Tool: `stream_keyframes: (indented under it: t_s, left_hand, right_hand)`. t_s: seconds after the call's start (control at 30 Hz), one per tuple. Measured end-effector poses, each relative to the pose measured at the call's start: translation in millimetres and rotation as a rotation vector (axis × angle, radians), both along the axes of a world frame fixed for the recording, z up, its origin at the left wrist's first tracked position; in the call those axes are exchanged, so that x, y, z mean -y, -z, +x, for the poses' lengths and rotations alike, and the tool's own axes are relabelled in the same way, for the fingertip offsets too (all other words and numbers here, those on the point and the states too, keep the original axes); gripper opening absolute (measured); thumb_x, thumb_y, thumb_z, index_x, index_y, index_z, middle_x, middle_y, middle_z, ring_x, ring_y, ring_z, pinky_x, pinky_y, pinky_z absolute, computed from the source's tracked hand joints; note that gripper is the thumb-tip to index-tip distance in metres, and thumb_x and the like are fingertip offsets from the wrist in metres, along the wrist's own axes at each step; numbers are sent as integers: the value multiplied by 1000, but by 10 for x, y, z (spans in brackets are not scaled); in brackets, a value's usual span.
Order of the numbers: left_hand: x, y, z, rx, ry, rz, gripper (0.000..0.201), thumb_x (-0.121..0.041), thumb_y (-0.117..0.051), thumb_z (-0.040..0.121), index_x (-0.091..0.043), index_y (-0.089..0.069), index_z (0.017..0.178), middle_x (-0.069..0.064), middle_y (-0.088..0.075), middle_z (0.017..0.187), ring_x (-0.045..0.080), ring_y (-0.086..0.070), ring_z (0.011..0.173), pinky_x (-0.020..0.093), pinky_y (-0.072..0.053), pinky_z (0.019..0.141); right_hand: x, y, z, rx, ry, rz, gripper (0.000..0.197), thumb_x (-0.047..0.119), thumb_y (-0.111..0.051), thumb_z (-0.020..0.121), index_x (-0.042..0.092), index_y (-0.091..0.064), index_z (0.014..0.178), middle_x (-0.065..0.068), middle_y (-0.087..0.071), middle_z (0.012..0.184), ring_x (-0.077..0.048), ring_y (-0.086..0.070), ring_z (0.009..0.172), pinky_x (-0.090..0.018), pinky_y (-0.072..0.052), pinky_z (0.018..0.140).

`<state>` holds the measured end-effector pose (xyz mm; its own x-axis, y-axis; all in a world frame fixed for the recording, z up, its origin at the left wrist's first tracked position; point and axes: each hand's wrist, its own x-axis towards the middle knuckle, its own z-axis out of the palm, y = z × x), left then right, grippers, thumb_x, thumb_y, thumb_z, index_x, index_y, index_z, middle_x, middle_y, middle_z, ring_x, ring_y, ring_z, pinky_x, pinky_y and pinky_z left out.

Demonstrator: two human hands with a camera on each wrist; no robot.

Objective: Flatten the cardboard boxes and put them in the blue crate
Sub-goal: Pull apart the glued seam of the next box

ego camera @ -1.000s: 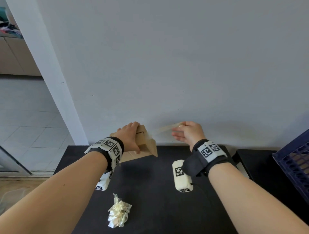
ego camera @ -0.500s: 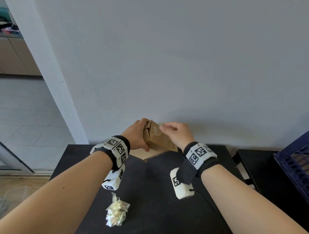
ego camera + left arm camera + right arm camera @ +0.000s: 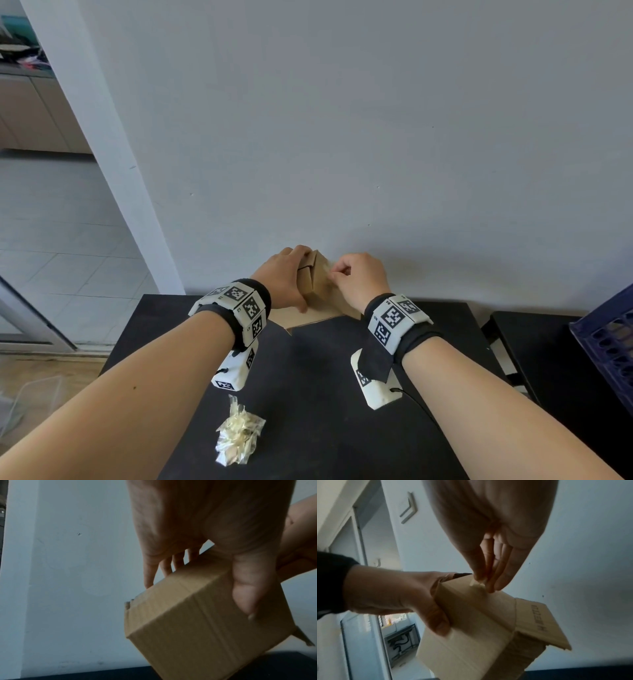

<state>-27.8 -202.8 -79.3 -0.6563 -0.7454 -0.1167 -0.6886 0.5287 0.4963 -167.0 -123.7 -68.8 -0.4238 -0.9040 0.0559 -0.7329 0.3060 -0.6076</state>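
At the desk's near edge, a crumpled wad of clear tape (image 3: 239, 439) lies on the black desk (image 3: 308, 394) — glossy, creased, yellowish. Both forearms reach forward over it, each with a black wristband carrying white marker blocks.

Further back, near the wall, the cardboard box (image 3: 317, 279) is tilted up on one corner, a loose flap trailing toward the desk surface. The left hand (image 3: 286, 277) holds it: grip is clamped on the box, thumb (image 3: 247, 588) down the near face, fingers (image 3: 149, 574) over the top edge. The right hand (image 3: 359, 277) is knuckles-up beside it, fingers bunched.

Head view hides what the right fingertips do. Right wrist view shows it — thumb and fingers (image 3: 488, 574) pinch a small tab of pale tape (image 3: 475, 583) at the box's top ridge, so that grip is closed on the tape. It also shows an opened flap (image 3: 544, 626) sticking out on the far side with printed characters, too blurred to read. Left wrist view shows the box as plain brown corrugated board, edges crisp, one corner slightly torn.

To the right, on a separate black surface, one corner of the blue crate (image 3: 606, 346) is in frame: plastic, slotted wall. It is well apart from the box.

Behind everything is a plain grey-white wall (image 3: 342, 137), with a doorway and tiled floor at left.
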Motion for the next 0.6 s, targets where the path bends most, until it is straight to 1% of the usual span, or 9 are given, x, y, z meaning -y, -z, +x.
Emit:
stream_keyframes:
  t_s: [0.07,0.1,0.2,0.3,0.37,0.43,0.47,0.53,0.6]
  left_hand:
    - [44,13,25,43,11,-25,99,-20,-86,57,-20,-30,140,3,-45,128,24,-45,117,33,-43,92]
    - [74,26,53,69,3,-30,100,-20,-86,58,-20,-30,140,3,-45,129,24,-45,118,34,-43,93]
    - [152,81,140,150,-25,-26,101,-22,-86,58,-21,-29,142,3,-44,130,25,-43,120,37,-43,96]
    - [137,162,92,241,18,-51,103,-29,-85,60,-26,-26,144,-1,-42,133,23,-41,123,43,-41,101]
    - [86,225,11,277,53,-88,103,-33,-84,61,-29,-24,144,-3,-41,135,23,-40,126,44,-37,104]
    - [53,294,-57,300,78,-108,104,-36,-84,62,-29,-21,145,-3,-39,137,22,-38,127,43,-34,106]
    - [49,322,-80,306,85,-105,105,-36,-83,62,-29,-21,146,-2,-39,137,22,-38,128,43,-34,106]
    - [51,358,-109,312,92,-83,105,-37,-83,63,-28,-19,147,-2,-39,139,22,-37,129,42,-34,107]
    - [55,381,-122,302,97,-57,106,-37,-83,63,-28,-19,147,-2,-38,141,22,-37,130,42,-34,107]
  right_hand:
    - [-11,23,-138,-6,94,18,19,9,-54,86,2,-69,77,-8,-72,82,-25,-66,81,-29,-52,74]
    - [-31,27,-249,12,155,21,21,8,-52,84,3,-70,75,-9,-72,80,-26,-67,79,-31,-54,75]
    - [-129,22,-560,98,276,11,22,8,-56,81,14,-68,64,-5,-72,71,-26,-69,76,-36,-56,80]
    - [-215,46,-648,209,284,-27,30,6,-61,82,21,-63,56,-1,-69,64,-24,-70,74,-39,-56,83]
    - [-243,74,-607,307,280,-36,30,5,-60,86,19,-63,61,-5,-70,69,-23,-69,73,-37,-57,84]
    - [-262,102,-563,375,266,-39,22,4,-58,89,13,-65,71,-10,-70,79,-21,-67,73,-32,-58,79]
    - [-274,108,-552,381,240,-30,17,5,-58,90,11,-66,76,-10,-70,81,-20,-66,74,-28,-58,74]
    - [-309,118,-541,390,173,11,9,7,-61,89,10,-66,82,-2,-65,78,-18,-64,75,-19,-56,66]
    - [-348,114,-514,437,133,59,4,8,-67,85,9,-67,82,2,-62,74,-16,-63,73,-19,-57,68]
